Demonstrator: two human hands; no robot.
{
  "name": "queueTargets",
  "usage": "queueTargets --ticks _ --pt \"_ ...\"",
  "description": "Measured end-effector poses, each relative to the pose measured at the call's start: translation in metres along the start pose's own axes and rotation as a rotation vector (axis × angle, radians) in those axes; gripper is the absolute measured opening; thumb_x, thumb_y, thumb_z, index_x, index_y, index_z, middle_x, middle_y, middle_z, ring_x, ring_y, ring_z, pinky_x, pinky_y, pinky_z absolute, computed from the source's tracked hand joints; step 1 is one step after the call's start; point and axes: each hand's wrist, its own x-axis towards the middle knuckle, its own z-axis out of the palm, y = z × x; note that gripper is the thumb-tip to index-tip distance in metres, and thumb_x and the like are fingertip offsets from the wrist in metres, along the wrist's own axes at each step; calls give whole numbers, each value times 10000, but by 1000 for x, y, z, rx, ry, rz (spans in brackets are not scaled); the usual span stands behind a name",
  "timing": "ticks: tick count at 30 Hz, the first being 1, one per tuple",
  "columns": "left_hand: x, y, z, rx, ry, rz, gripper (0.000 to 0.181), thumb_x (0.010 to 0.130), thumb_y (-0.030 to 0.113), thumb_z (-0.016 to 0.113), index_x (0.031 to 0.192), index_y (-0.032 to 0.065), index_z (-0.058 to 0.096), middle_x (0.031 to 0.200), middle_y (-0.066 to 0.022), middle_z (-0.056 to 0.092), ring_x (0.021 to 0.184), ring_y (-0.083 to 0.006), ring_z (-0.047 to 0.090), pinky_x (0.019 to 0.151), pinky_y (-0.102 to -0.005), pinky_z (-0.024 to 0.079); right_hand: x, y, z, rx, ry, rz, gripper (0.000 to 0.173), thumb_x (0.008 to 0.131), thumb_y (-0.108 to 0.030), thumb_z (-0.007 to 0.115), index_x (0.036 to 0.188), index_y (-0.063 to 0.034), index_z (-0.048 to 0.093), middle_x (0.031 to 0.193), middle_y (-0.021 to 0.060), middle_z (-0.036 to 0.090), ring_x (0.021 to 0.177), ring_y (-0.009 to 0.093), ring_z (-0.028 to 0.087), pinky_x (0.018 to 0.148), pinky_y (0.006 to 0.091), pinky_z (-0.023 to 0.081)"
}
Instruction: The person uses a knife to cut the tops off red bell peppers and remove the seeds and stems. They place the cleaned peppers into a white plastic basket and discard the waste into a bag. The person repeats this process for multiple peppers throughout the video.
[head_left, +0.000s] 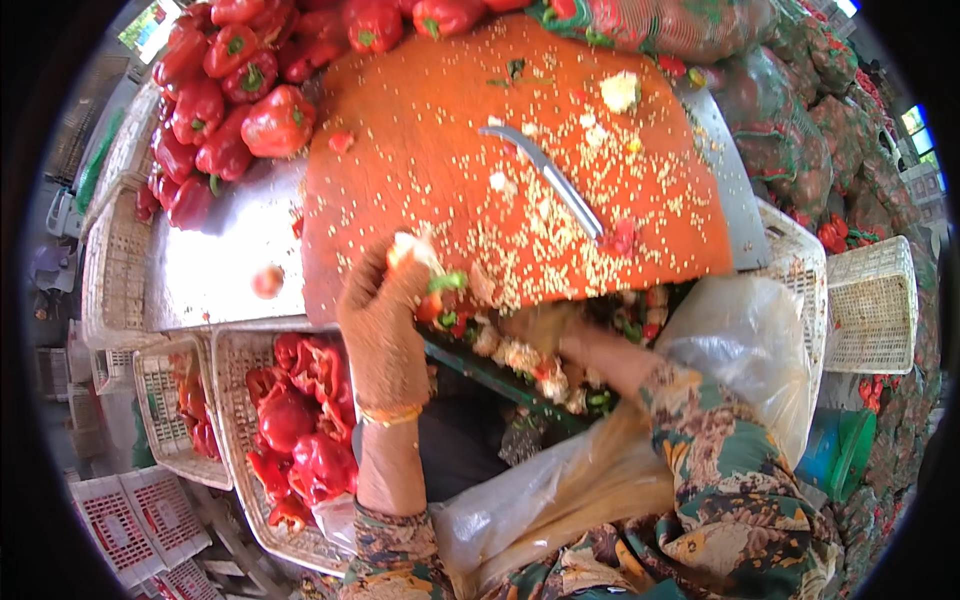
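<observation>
My left hand (386, 322), in a brown knit glove, is closed on a whitish pepper core (414, 251) at the front edge of the orange cutting board (390, 150). A green stem shows beside the fingers. My right hand (547, 326) is blurred and lies over the pepper scraps (525, 356) below the board's edge; its fingers are hard to make out. A curved metal tool with a tube-like handle (559, 184) rests on the board among scattered seeds. Another pepper core (620, 91) lies near the board's far right.
Whole red bell peppers (225, 97) are heaped at the upper left. Opened red peppers (307, 427) fill a white plastic basket (244, 480) at lower left. Mesh sacks of peppers (780, 120) stand at right, near an upright white basket (870, 300) and a blue-green bucket (836, 450).
</observation>
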Motion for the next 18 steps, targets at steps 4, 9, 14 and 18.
queueTargets --ticks 4,9,14,18 --pt "-5 5 3 -123 -100 -147 340 922 92 727 1243 -4 669 988 -22 681 793 -75 630 671 -208 521 -6 -18 17 32 24 -6 368 930 -242 630 1282 -138 662 1239 113 668 1184 276 603 1015 478 427" --pt "-7 -2 6 6 -150 -209 398 915 34 695 1303 -32 634 1052 -47 689 867 -100 643 727 -237 545 -17 6 -4 78 -47 1 357 937 -231 636 1274 -115 666 1206 132 682 1139 291 630 978 469 462" --pt "-7 0 21 138 -434 -62 331 931 44 694 1252 -29 660 1020 -46 690 857 -104 648 742 -270 545 -29 10 -31 169 -83 -4 347 944 -219 641 1265 -92 669 1173 151 696 1093 306 657 942 460 496" --pt "-7 -3 19 342 -459 192 300 898 77 721 1189 9 693 971 -77 699 762 -148 675 680 -295 547 -41 -7 -59 319 -162 -115 340 949 -210 645 1259 -73 672 1146 167 707 1057 318 679 912 453 524"
